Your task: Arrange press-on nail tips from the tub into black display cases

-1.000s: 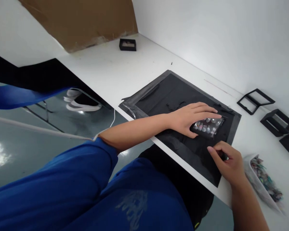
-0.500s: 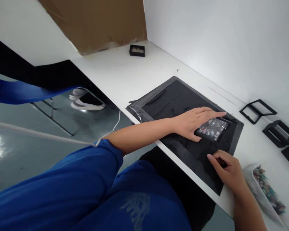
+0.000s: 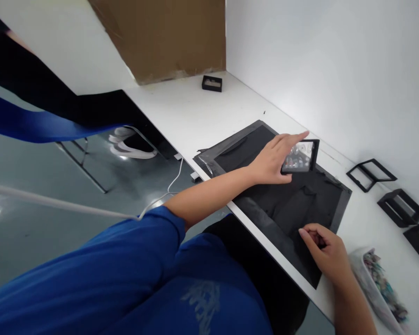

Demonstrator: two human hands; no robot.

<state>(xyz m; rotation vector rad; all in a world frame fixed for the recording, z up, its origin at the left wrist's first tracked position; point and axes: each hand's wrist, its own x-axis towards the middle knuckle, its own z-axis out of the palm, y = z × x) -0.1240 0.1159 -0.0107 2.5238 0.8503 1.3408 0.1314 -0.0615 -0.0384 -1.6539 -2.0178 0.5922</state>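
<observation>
My left hand point(image 3: 270, 160) grips a black box with a clear window point(image 3: 299, 158) by its near side, tilted up over the black mat point(image 3: 286, 209). Rows of small pale and coloured pieces, resembling press-on nails, show through the window. The fingers lie along the box's upper edge and the thumb is beneath it. My right hand point(image 3: 326, 251) rests at the mat's right side, fingers curled in and thumb against the index finger. Nothing shows in it.
Several empty black frames point(image 3: 400, 207) stand open along the wall at right. A white bag of small colourful pieces point(image 3: 384, 284) lies beside my right forearm. Another black box point(image 3: 212, 83) sits at the table's far end. A white cable point(image 3: 177, 179) hangs by the table edge.
My left hand has lifted the box off the mat, away from me, and tilted it upright. My right hand has stayed nearly in place, still curled.
</observation>
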